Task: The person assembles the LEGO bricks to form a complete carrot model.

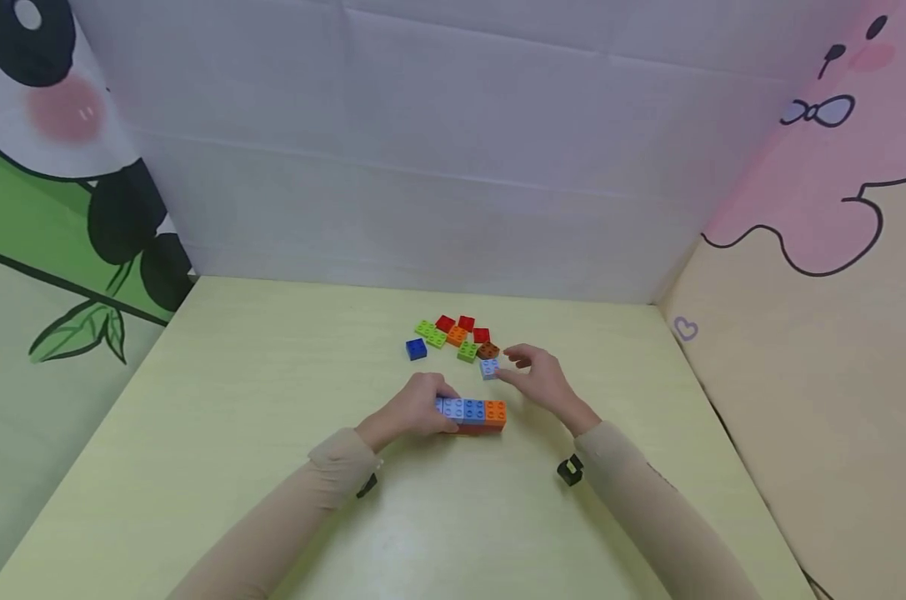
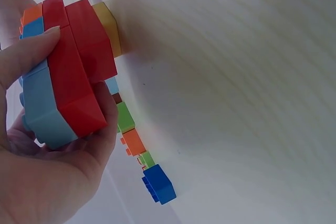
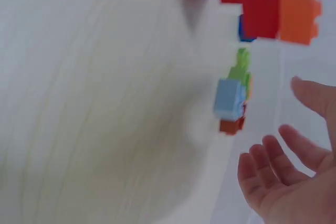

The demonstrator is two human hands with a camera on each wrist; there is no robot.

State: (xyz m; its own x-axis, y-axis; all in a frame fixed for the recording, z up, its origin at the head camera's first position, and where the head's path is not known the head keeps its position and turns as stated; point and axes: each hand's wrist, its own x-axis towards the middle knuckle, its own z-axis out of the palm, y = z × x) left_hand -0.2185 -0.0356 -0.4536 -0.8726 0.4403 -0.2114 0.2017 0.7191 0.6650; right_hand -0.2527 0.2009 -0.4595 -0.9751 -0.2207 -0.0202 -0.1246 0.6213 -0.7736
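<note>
My left hand (image 1: 415,407) grips a block built from toy bricks (image 1: 475,412) by its left end. Its top row runs light blue, blue and orange; red bricks lie under that. In the left wrist view a yellow brick (image 2: 108,27) shows below the red ones. The thumb presses along the block's near side, other fingers wrap its far side. Just right of a loose light blue brick (image 1: 488,368), my right hand (image 1: 540,382) has its fingers spread, with nothing held. Seen from the right wrist, that light blue brick (image 3: 227,99) lies beyond the fingertips.
Behind the hands lies a loose group of bricks: several lime green (image 1: 436,338), red (image 1: 466,322) and orange (image 1: 457,335) ones, plus a brown one (image 1: 488,350). A dark blue brick (image 1: 416,349) sits at the group's left. Printed cloth walls enclose the pale table (image 1: 287,367).
</note>
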